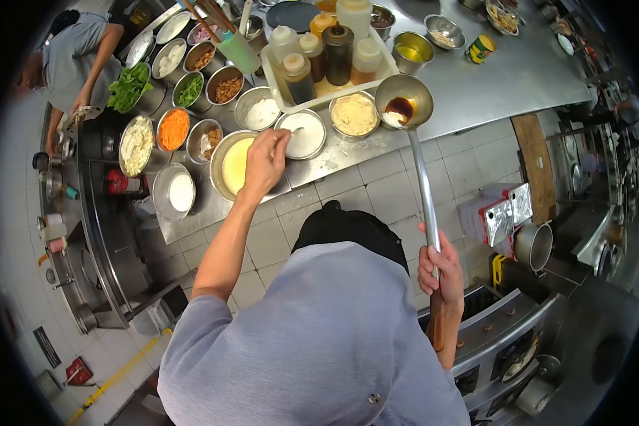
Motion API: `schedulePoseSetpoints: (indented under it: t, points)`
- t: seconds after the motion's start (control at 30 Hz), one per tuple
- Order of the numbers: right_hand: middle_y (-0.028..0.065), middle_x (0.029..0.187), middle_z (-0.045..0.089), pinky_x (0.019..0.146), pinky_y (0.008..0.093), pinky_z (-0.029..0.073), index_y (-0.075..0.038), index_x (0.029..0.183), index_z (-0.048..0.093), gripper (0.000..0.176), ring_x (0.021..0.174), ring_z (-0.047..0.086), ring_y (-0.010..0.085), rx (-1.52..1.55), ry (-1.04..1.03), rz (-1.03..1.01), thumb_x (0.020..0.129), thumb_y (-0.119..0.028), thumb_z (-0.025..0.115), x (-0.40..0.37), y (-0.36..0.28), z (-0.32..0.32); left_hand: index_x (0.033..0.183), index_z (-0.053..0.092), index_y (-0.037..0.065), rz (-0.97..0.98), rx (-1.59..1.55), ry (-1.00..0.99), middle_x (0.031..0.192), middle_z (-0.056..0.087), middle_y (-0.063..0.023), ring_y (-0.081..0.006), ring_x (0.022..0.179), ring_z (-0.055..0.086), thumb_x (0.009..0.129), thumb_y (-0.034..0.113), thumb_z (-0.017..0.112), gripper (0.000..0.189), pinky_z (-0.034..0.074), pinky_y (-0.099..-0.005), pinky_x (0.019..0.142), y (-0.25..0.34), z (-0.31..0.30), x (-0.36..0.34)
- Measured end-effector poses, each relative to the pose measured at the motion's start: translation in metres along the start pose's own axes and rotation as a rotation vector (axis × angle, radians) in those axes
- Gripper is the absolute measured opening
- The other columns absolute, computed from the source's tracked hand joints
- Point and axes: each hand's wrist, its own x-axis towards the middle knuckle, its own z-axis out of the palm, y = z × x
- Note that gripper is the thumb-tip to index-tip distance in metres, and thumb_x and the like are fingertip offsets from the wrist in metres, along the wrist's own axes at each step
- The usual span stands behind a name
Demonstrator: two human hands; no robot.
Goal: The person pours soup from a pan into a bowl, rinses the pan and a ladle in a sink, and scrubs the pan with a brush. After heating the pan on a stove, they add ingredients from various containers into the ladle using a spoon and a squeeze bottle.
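Note:
My right hand (439, 263) is wrapped round the long shaft of a metal ladle (420, 170) with a wooden handle end. The ladle's bowl is held level near the counter edge, with dark brown sauce and some white stuff inside. My left hand (266, 162) is closed in a pinch at the rim of a bowl of white powder (307, 142). A small metal spoon (299, 130) shows at its fingertips, mostly hidden. Below that hand is a bowl of yellow liquid (236, 167). A bowl of pale yellow paste (355, 115) stands between the powder and the ladle.
A white tray (387, 71) of squeeze bottles stands behind the bowls. Bowls of shredded carrot (173, 129), greens (129, 89) and other ingredients crowd the left. A pot of yellow oil (412, 51) is beyond the ladle. Another person (78, 64) works at far left; stoves (504, 334) are right.

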Motion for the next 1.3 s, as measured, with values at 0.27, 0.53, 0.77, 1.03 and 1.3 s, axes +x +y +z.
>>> schedulePoseSetpoints:
  t: [0.27, 0.53, 0.77, 1.03, 1.3]
  points:
    - [0.0005, 0.067, 0.044, 0.034, 0.0221, 0.031, -0.002, 0.144, 0.04, 0.047, 0.038, 0.036, 0.0048, 0.023, -0.061, 0.001, 0.101, -0.016, 0.051, 0.002, 0.003, 0.002, 0.101, 0.07, -0.004, -0.278, -0.213, 0.185, 0.077, 0.069, -0.0072, -0.0091, 0.067, 0.057, 0.098, 0.019, 0.062, 0.025, 0.047, -0.026, 0.062, -0.017, 0.003, -0.001]
    - [0.0009, 0.069, 0.046, 0.036, 0.0236, 0.034, -0.006, 0.144, 0.04, 0.044, 0.04, 0.038, 0.0053, -0.028, -0.131, 0.062, 0.101, -0.014, 0.05, -0.002, -0.005, -0.02, 0.101, 0.072, 0.0, -0.518, -0.475, 0.364, 0.081, 0.07, -0.0035, -0.0065, 0.07, 0.056, 0.099, 0.022, 0.061, 0.025, 0.043, -0.0224, 0.064, -0.038, -0.009, -0.001]
    - [0.0001, 0.07, 0.044, 0.04, 0.0241, 0.036, -0.007, 0.144, 0.039, 0.043, 0.044, 0.039, 0.0052, -0.205, -0.271, 0.215, 0.102, -0.014, 0.048, 0.012, -0.026, -0.028, 0.105, 0.07, -0.004, -0.307, -0.452, 0.356, 0.085, 0.07, -0.0044, -0.0064, 0.074, 0.057, 0.1, 0.019, 0.062, 0.025, 0.045, -0.0215, 0.067, 0.071, -0.015, 0.014]
    - [0.0, 0.068, 0.044, 0.041, 0.0232, 0.038, -0.004, 0.144, 0.037, 0.045, 0.044, 0.04, 0.0049, -0.175, -0.421, 0.216, 0.103, -0.016, 0.049, 0.017, -0.04, -0.069, 0.1, 0.07, 0.001, 0.033, 0.214, 0.413, 0.078, 0.068, -0.0075, -0.0121, 0.068, 0.061, 0.097, 0.017, 0.063, 0.018, 0.048, -0.0271, 0.062, 0.118, -0.002, 0.017]
    - [-0.0003, 0.068, 0.044, 0.041, 0.025, 0.039, -0.007, 0.146, 0.036, 0.046, 0.046, 0.041, 0.0061, -0.071, -0.263, 0.127, 0.102, -0.016, 0.049, -0.033, -0.063, -0.152, 0.13, 0.059, 0.011, -0.211, 0.555, 0.23, 0.134, 0.057, -0.0237, -0.034, 0.119, 0.058, 0.089, 0.028, 0.072, 0.046, 0.044, -0.0463, 0.099, -0.033, 0.038, 0.021]
